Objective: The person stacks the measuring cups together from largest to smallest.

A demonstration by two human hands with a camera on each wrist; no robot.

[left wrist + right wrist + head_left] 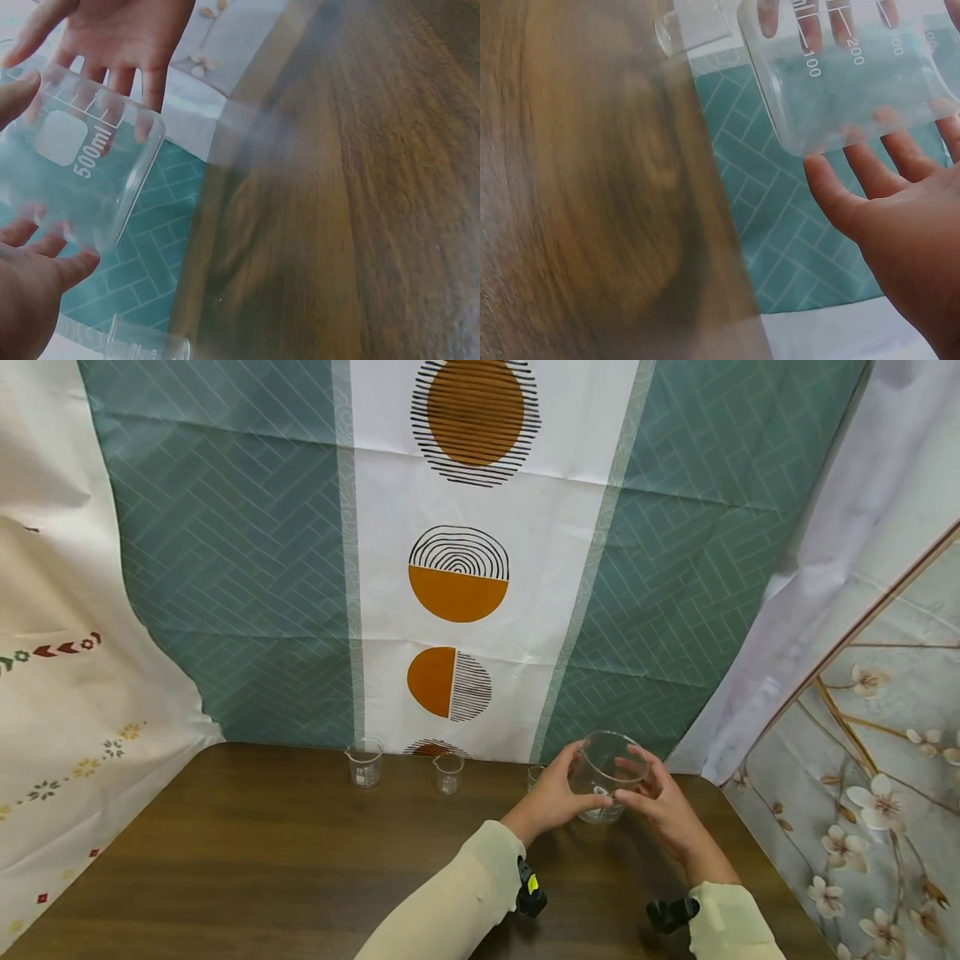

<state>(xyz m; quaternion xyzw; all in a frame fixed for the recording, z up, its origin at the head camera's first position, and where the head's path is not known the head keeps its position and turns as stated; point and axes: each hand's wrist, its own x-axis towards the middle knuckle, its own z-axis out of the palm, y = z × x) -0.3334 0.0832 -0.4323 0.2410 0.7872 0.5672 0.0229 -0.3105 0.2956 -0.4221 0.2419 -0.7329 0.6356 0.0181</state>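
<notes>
A large clear glass beaker point(609, 768) is held upright between both hands at the right side of the table. My left hand point(553, 795) grips its left side, thumb across the near face. On the opposite side my right hand point(666, 806) holds it with thumb in front and fingers spread along the wall. In the left wrist view the beaker point(90, 169) carries a white "500ml" mark, and teal cloth shows between its base and the tabletop. The right wrist view shows graduation lines on the beaker point(840, 97); it looks to contain nothing.
Along the back of the wooden table point(300, 860) stand a small beaker point(365, 770) at left and a smaller beaker point(448, 774) near the middle. Another small beaker point(534, 774) is partly hidden behind my left hand. Patterned cloth point(247, 568) hangs behind the table.
</notes>
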